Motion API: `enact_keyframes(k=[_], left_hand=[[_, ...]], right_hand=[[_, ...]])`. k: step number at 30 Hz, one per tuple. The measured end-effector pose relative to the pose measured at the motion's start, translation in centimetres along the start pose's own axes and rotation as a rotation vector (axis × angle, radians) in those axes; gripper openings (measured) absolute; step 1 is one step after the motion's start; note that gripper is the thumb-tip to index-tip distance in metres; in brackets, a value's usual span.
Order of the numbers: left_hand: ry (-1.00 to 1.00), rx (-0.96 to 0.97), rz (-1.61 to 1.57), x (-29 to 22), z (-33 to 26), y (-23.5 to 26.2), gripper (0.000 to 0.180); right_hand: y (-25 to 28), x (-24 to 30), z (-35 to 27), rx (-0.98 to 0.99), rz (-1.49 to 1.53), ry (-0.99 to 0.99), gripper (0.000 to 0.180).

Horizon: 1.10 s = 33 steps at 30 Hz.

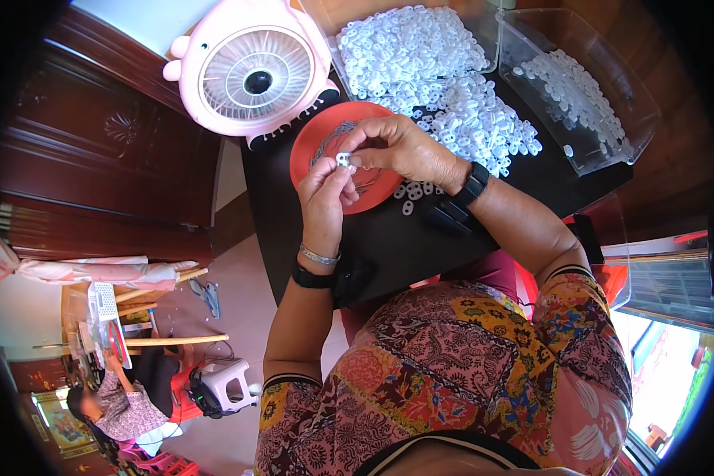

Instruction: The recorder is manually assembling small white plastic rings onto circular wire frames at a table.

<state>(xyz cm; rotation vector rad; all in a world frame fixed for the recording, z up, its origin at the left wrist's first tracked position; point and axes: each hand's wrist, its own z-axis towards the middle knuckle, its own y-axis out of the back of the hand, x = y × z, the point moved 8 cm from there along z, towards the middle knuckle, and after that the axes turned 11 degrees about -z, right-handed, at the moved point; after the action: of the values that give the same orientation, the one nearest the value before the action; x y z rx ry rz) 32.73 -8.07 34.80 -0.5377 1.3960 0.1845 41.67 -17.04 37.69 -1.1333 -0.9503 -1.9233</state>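
Between both hands, above a red-orange round dish, is a small white plastic piece (343,159) with dark holes. My left hand (323,194) pinches it from below with thumb and fingertips. From the right, my right hand (401,151) reaches to the same piece, thumb and forefinger closed at its edge; whether a thin metal part is between them is too small to see. Inside the red-orange dish (303,151) lies a ring of thin grey metal pieces (323,147), partly hidden by my hands.
Loose white pieces (484,119) spread over the dark table (373,262), spilling from a heaped clear bin (496,47). Another clear bin (611,151) at right holds more. A pink fan (258,82) stands at far left. Another person (131,401) sits at lower left.
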Motion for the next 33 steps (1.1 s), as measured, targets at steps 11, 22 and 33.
enact_keyframes(k=[11,22,33], left_hand=[[0.006,0.061,-0.030,0.2,0.0,0.0,0.021],[0.008,-0.017,0.002,0.4,0.0,0.6,0.023],[-0.065,0.053,-0.045,-0.1,-0.1,0.2,0.022]], right_hand=[[-0.1,1.0,-0.1,0.014,-0.076,0.127,0.015],[-1.5,4.8,-1.1,-0.109,-0.694,0.355,0.028],[-1.4,4.9,-1.4,-0.130,-0.562,0.427,0.019]])
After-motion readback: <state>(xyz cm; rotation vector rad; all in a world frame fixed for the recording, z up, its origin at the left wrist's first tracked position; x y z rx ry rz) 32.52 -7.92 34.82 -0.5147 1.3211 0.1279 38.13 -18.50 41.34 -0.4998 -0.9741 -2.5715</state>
